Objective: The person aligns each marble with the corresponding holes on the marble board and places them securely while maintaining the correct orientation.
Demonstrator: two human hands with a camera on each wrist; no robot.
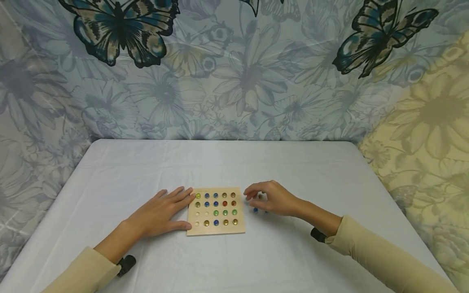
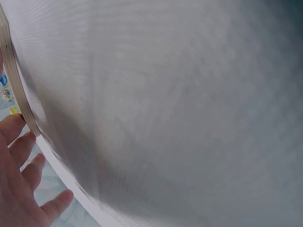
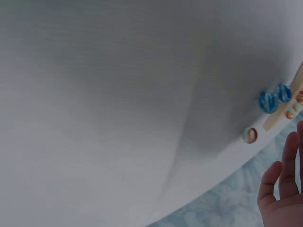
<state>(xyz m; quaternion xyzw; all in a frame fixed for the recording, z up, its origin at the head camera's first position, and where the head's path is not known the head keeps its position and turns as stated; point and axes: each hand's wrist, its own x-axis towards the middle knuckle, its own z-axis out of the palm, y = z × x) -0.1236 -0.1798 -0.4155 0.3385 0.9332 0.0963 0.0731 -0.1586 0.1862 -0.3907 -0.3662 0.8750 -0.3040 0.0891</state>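
The board (image 1: pixel 215 211) is smooth, pale wood. On it sit shiny glass marbles (image 1: pixel 215 212). Under it lies soft, matt cloth (image 1: pixel 256 162).

A white-clothed table (image 1: pixel 300 171) is filling the lower frame; a floral cloth (image 1: pixel 234 81) with butterflies (image 1: pixel 121 30) is hanging behind, turning yellow at right.
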